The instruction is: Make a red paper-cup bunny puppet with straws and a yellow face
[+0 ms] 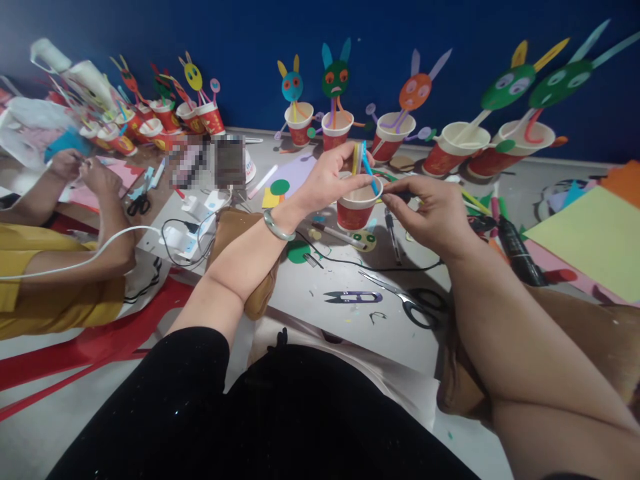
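A red paper cup (354,212) with a white rim stands on the table in front of me. My left hand (334,179) is over it, its fingers closed around a blue straw (369,168) and a yellow one beside it, which reach into the cup's mouth. My right hand (431,212) is closed in a pinch at the right side of the rim; what lies between its fingertips, if anything, I cannot make out. Below the cup lie a yellow paper face with green eyes (365,241), a pen (393,235) and a green paper disc (299,252).
Thread snips (353,297) and scissors (417,303) lie near the front edge. Finished cup figures (336,125) line the blue wall. A black cable crosses the table to a power strip (203,230). Coloured paper (595,243) is at right. Another person's hands (85,170) work at left.
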### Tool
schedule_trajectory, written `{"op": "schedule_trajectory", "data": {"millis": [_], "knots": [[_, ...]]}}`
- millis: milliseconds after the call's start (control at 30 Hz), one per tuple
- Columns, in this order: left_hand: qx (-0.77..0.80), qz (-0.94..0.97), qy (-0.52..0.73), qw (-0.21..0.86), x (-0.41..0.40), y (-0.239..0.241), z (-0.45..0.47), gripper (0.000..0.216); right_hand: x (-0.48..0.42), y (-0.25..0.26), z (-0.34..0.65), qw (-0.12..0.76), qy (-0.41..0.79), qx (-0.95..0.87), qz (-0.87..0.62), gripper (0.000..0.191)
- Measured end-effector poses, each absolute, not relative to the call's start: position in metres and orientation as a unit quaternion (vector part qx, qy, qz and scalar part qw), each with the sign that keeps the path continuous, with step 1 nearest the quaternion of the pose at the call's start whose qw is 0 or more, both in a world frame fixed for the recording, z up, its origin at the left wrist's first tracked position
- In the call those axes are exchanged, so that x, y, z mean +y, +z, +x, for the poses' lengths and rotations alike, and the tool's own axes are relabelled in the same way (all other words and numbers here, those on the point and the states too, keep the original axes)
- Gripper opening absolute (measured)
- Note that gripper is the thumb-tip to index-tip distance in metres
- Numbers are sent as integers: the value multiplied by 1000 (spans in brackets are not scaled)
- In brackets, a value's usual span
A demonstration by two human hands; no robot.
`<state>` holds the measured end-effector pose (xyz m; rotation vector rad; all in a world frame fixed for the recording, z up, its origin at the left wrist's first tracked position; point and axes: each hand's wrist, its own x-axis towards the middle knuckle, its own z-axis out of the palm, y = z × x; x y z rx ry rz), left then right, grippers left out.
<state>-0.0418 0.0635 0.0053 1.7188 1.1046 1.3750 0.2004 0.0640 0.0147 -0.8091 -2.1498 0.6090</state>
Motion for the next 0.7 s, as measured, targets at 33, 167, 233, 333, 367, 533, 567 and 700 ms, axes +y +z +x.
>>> {"op": "schedule_trajectory", "data": {"millis": [33, 167, 233, 333, 367, 533, 567, 700], "knots": [[421, 664, 522, 332, 63, 6, -42, 61, 65, 13, 200, 375, 237, -838, -317, 14], [422, 665, 523, 326, 59, 6, -41, 67, 65, 9, 200, 382, 238, -834, -318, 17], [423, 660, 526, 330, 59, 6, -41, 69, 65, 8, 199, 386, 233, -837, -311, 16], [424, 655, 524, 342, 60, 6, -41, 69, 65, 6, 199, 390, 207, -844, -304, 14], [425, 656, 520, 345, 60, 6, -41, 69, 65, 5, 199, 389, 195, -847, -304, 14], [431, 640, 513, 377, 61, 8, -43, 70, 67, 1, 197, 413, 141, -849, -298, 13], [431, 634, 514, 386, 61, 8, -42, 71, 67, 0, 197, 416, 133, -849, -296, 13], [432, 616, 520, 405, 59, 8, -41, 71, 66, 1, 198, 400, 118, -858, -301, 15]]}}
